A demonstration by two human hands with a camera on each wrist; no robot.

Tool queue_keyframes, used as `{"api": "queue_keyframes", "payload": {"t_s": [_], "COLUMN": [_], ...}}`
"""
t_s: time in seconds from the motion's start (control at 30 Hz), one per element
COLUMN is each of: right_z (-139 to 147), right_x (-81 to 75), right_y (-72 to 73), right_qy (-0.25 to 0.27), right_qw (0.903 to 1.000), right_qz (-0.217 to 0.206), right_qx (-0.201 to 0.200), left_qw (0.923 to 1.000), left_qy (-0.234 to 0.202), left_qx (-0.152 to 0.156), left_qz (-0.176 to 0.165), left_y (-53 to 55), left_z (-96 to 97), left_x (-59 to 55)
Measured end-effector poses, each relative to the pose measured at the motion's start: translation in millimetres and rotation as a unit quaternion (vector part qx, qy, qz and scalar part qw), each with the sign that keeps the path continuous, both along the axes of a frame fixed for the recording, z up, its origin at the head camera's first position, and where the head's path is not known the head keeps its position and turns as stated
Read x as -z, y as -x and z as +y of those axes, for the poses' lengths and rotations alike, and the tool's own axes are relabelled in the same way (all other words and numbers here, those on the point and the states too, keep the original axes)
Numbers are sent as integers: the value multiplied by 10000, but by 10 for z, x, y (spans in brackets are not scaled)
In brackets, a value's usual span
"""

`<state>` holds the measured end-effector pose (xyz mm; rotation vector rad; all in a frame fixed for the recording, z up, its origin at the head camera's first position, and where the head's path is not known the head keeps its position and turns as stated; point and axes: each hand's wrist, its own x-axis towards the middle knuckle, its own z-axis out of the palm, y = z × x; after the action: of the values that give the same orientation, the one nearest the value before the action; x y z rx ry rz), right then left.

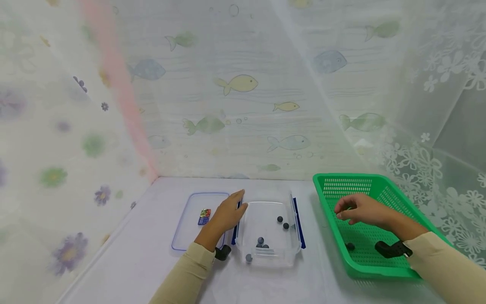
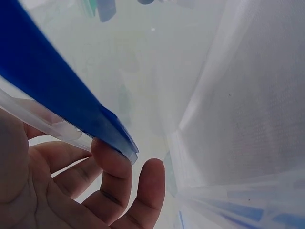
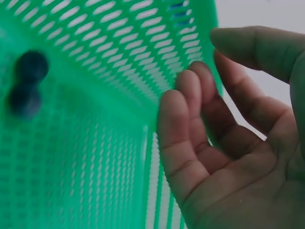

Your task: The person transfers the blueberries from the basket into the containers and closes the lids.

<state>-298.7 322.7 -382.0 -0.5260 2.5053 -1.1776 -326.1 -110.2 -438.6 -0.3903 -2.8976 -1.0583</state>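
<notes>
A clear plastic box (image 1: 267, 217) with blue side latches stands on the table with several small dark balls (image 1: 279, 219) in it. My left hand (image 1: 228, 213) grips its left side, with the blue latch flap (image 2: 62, 76) between the curled fingers and the rest of the hand in the left wrist view. My right hand (image 1: 360, 209) hovers over the left part of a green basket (image 1: 332, 223), fingers loosely bent and nothing in them. Two dark balls (image 3: 32, 67) lie in the basket in the right wrist view.
A clear lid (image 1: 186, 223) with a blue rim lies left of the box, bearing a small colourful label (image 1: 204, 216). White cloth covers the table (image 1: 125, 253). Sheer printed curtains (image 1: 239, 126) hang behind and at both sides.
</notes>
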Motion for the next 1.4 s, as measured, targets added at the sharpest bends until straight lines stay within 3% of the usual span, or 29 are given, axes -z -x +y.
{"api": "queue_keyframes", "payload": {"t_s": [0.3,0.6,1.0,1.23,1.4], "right_z": [346,534,500,447,358], "right_x": [127,292,331,355,364], "right_y": [-49,-73,-110,-137,-141], "right_qy": [-235,-333,-361,-556,-627], "right_qw": [9991,9950,9858,9854,9850], "right_qz": [-272,-765,-1529,-1580,-1562], "right_qx": [-227,-545,-585,-316,-379], "left_qw": [9987,9984,9970,9969,9973], "left_qy": [473,468,646,655,623], "left_qx": [53,-110,-197,-203,-210], "left_qz": [161,283,390,388,341], "left_y": [-6,-51,-15,-4,-3], "left_z": [11,46,65,71,65], "left_x": [33,26,33,38,54]}}
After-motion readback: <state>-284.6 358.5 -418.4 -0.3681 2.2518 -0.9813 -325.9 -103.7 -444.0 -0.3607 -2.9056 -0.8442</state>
